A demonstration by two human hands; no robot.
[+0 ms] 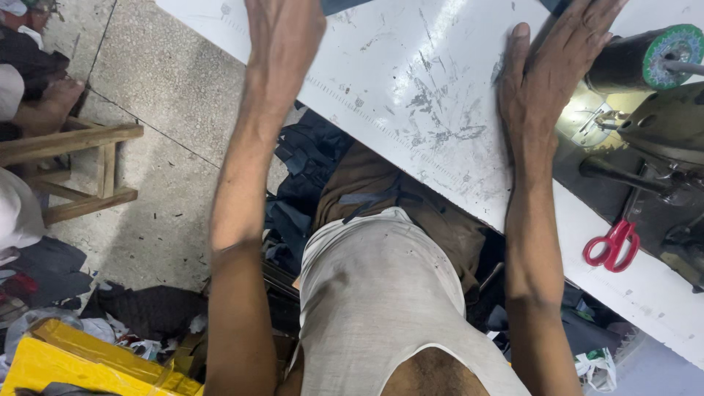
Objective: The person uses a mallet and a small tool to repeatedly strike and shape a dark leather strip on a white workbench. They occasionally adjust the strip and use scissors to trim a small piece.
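- Overhead, looking straight down: white table [411,88], scuffed and grey-marked, its long axis running from upper left to lower right across the view.
- Left hand [282,37] reaches up onto the table near its top edge; fingers run out of view, so I cannot tell how far open it is or whether it holds anything.
- Right hand [550,70] lies flat on the table, palm down, fingers spread and pointing to the upper right; nothing gripped. Fingertips reach a dark cloth at the top edge, mostly cut off.
- Sewing machine [660,125] just right of the right hand; a dark spool with a green end [649,55] sits above it.
- Red scissors [612,246] lie on the table below the machine, handles toward the lower left, well apart from both hands.
- Yellow box [81,359] on the floor, lower left; contents unclear, dark cloth at its edge.
- Dark fabric scraps [304,169] piled under the table edge, by the person's lap.
- Wooden stool [81,169] on the floor, far left.
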